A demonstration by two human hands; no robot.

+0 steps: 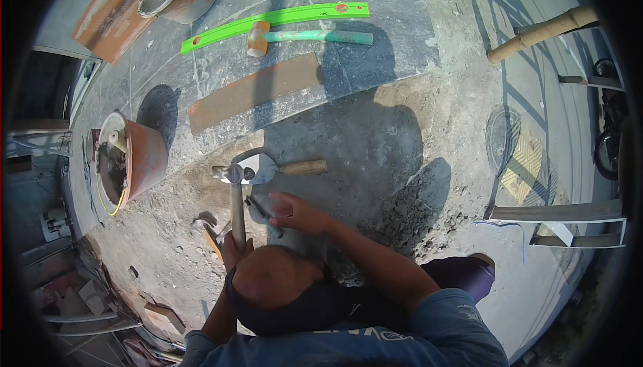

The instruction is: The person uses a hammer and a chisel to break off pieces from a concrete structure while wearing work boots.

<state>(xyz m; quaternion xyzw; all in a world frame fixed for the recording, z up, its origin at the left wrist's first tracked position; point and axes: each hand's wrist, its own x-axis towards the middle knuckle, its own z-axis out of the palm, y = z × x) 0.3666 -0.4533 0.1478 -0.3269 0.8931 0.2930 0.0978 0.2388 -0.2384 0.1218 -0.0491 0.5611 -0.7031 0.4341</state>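
Observation:
My left hand (234, 252), partly hidden behind my knee, grips the wooden handle of a hammer (236, 206). The hammer's metal head overlaps the view of a pointing trowel (262, 168) with a wooden handle, which lies on the rough ground. My right hand (303, 216) has its fingers apart and nothing visible in them. Just left of those fingers is a dark metal chisel (261, 215), slanting over the ground. Beside my left hand lies another tool with an orange-yellow handle (213, 244), partly hidden.
On the tiled floor ahead lie a green level (281, 20), a mallet (306, 37) and a brown tile strip (256, 90). A bucket (145, 151) holding mortar stands left. Loose rubble (417, 216) lies right, and a bamboo pole (540, 35) juts in.

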